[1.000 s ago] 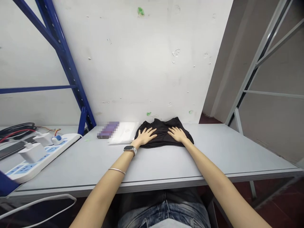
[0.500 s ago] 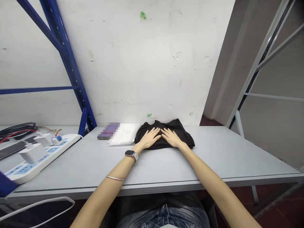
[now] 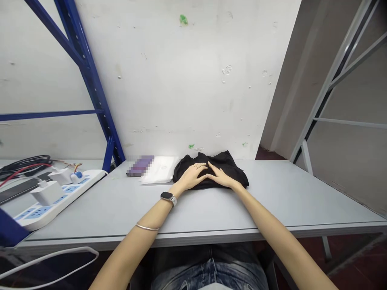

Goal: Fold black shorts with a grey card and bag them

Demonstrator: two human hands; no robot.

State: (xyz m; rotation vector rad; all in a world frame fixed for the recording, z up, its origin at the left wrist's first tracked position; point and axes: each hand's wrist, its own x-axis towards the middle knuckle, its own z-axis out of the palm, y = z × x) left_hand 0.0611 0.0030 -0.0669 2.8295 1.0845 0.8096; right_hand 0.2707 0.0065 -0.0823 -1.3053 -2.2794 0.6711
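A folded bundle of black cloth (image 3: 234, 171) lies on the grey table (image 3: 208, 211), close to the white wall. My left hand (image 3: 191, 176) rests palm down on its left half, with fingers stretched toward the right. On the right half my right hand (image 3: 221, 177) lies flat, its fingers pointing away and to the left. The two thumbs meet or nearly meet at the cloth's front part. Neither hand grips the fabric. A smartwatch (image 3: 168, 196) and a thin bangle are on my left arm.
Left of the cloth lie a white packet (image 3: 160, 170) and a purple, partly blurred item (image 3: 140, 166). A power strip (image 3: 68, 197) with white chargers and black cables (image 3: 26, 163) occupies the far left. A blue rack post (image 3: 95, 88) rises behind; a white cable (image 3: 60, 253) hangs in front.
My hands have drawn closer together on the cloth, and the thumbs now come together. The left fingers have turned more to the right. The view has shifted slightly.
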